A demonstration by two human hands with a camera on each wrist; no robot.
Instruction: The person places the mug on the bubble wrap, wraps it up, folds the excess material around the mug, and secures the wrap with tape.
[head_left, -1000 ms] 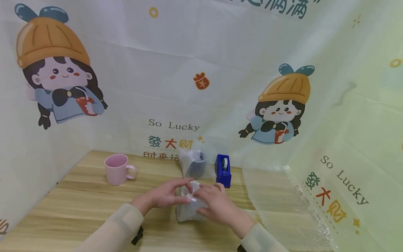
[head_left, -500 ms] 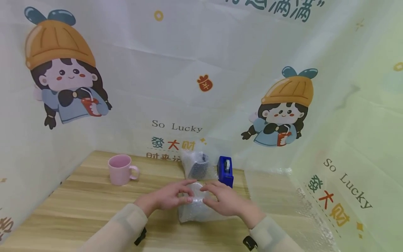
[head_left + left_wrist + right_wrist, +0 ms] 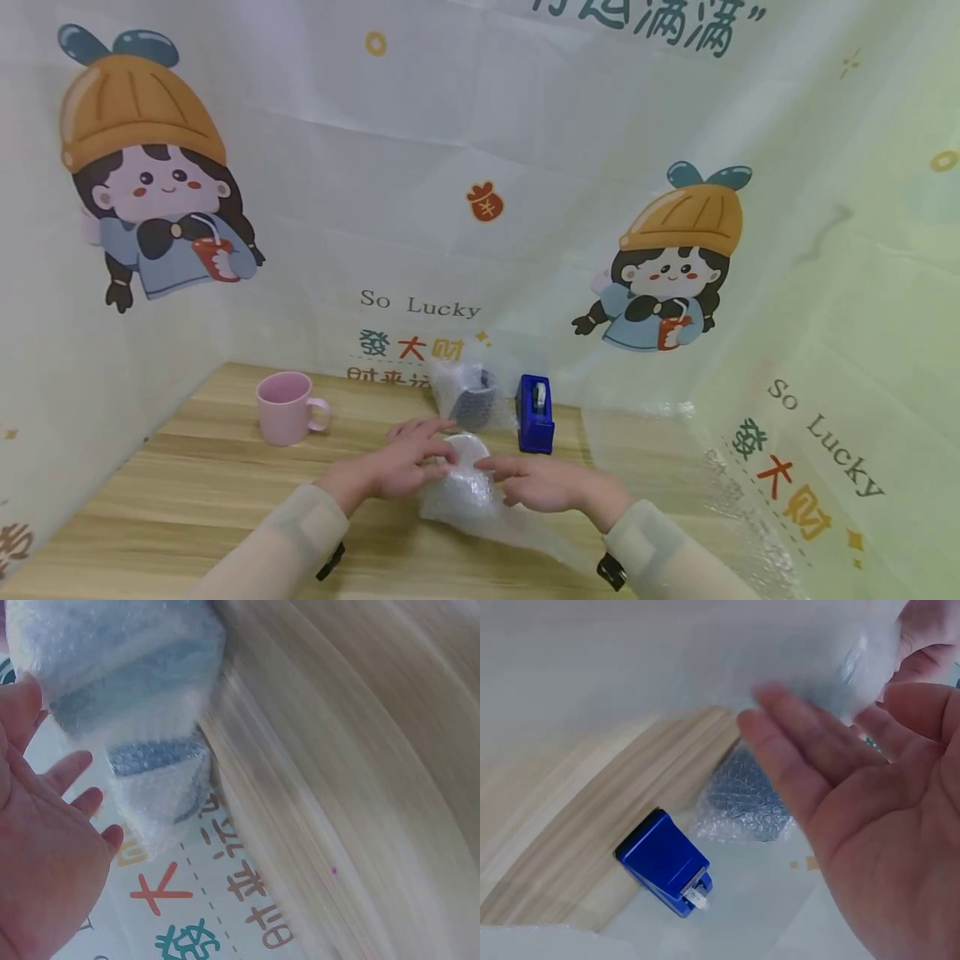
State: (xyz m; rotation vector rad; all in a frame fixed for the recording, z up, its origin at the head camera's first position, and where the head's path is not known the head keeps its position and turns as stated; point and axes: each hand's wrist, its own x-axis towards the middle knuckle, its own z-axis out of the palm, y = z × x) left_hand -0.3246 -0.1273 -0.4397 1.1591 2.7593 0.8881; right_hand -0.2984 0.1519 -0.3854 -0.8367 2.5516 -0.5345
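Observation:
A bundle in bubble wrap (image 3: 467, 493), with a round pale top, stands on the wooden table in front of me. A loose flap of the wrap (image 3: 543, 540) trails from it to the right. My left hand (image 3: 397, 465) is at its upper left, fingertips right at the round top. In the left wrist view, that hand's fingers (image 3: 69, 771) are spread beside the wrapped side (image 3: 127, 660). From the other side my right hand (image 3: 551, 482) reaches its fingertips to the top's right edge. The right wrist view shows its fingers (image 3: 787, 765) loosely extended under the sheet.
Behind the bundle stands a second bubble-wrapped item (image 3: 474, 404), dark and round-topped. A blue tape dispenser (image 3: 535, 421) is to its right, a pink mug (image 3: 285, 412) at the left. More bubble wrap (image 3: 660, 483) lies flat at the right. A printed cloth (image 3: 420, 208) hangs behind.
My right hand has drawn slightly right and lower, and the wrap's flap now extends farther toward the front right. My left hand stays at the bundle's top left.

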